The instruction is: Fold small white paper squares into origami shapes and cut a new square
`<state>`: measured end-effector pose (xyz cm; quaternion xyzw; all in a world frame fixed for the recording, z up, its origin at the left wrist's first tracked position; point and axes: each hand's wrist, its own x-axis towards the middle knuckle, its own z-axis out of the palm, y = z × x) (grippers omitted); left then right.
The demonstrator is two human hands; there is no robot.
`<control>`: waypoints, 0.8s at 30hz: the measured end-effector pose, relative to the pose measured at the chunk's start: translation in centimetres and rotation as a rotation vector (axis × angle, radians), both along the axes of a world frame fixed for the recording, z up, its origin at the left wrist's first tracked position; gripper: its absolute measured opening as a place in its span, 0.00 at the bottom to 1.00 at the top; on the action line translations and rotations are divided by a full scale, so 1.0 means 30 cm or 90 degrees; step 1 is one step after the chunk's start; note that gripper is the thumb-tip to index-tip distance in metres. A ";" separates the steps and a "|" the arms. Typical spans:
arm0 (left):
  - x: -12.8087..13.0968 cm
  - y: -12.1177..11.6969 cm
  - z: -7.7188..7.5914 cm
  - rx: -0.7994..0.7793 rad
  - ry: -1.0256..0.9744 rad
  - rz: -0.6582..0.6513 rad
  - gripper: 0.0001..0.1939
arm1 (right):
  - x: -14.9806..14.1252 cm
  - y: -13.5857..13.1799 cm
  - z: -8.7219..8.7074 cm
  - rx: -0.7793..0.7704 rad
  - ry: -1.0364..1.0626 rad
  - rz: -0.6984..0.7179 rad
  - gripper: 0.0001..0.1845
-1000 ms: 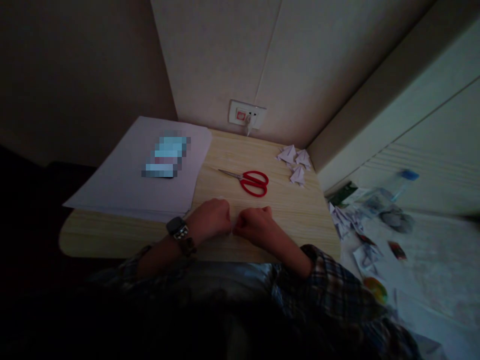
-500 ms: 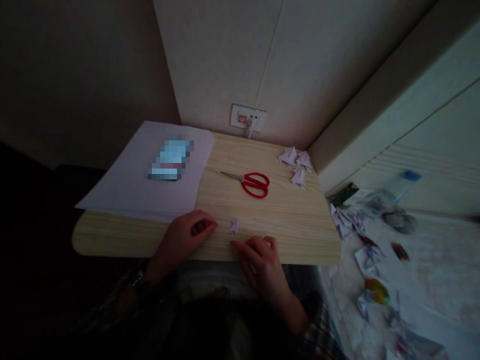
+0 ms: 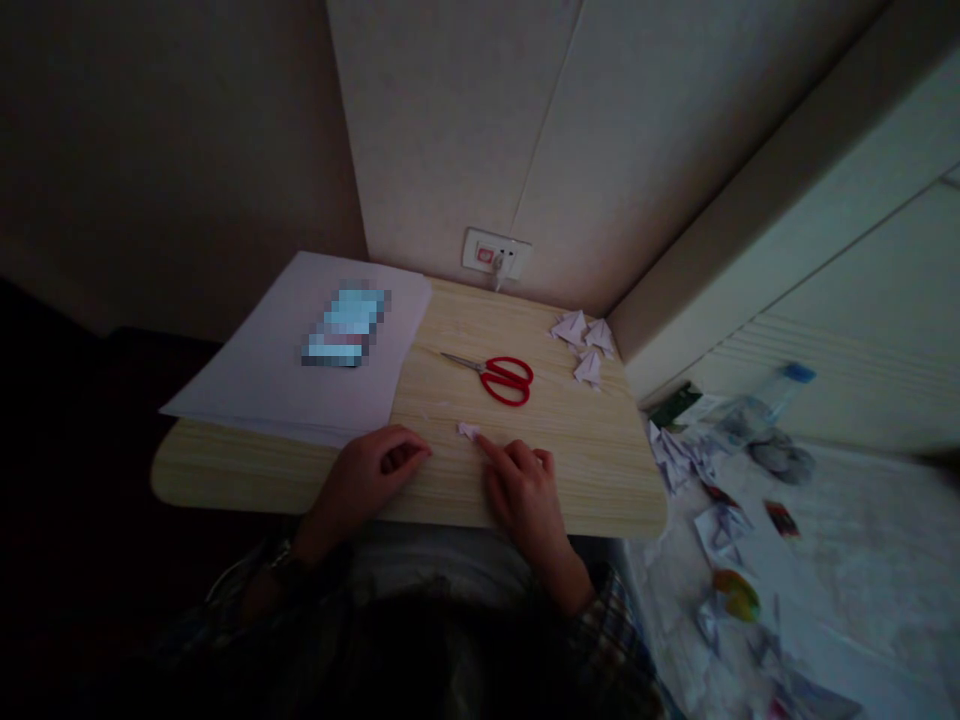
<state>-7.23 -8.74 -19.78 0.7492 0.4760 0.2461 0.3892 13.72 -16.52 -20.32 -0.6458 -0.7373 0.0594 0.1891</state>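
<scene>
A small folded paper frog lies on the wooden table. The outstretched index fingertip of my right hand is at its near right edge and appears to touch it; the other fingers are bent and hold nothing. To the left, my left hand rests near the table's front edge, thumb and fingertips together with nothing visible between them. Red-handled scissors lie beyond the frog, blades pointing left. Three larger folded paper frogs sit at the table's back right.
White paper sheets cover the table's left side, with a lit, blurred phone on them. Behind is a wall socket with a plug in it. At the right, a lower white surface holds folded papers and a plastic bottle.
My right hand has moved forward, its index finger now at the small frog. The frog has shifted and turned, lying differently. My left hand keeps its pinch. The view has shifted slightly.
</scene>
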 end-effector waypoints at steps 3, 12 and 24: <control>-0.002 0.003 -0.013 0.010 -0.011 0.003 0.13 | 0.025 0.028 0.001 -0.013 -0.028 0.024 0.23; -0.004 0.001 -0.021 0.017 -0.019 0.005 0.13 | 0.051 0.038 -0.015 0.007 -0.029 0.038 0.21; 0.001 0.001 -0.012 0.017 -0.018 0.016 0.13 | 0.042 0.040 -0.011 -0.003 -0.025 0.053 0.25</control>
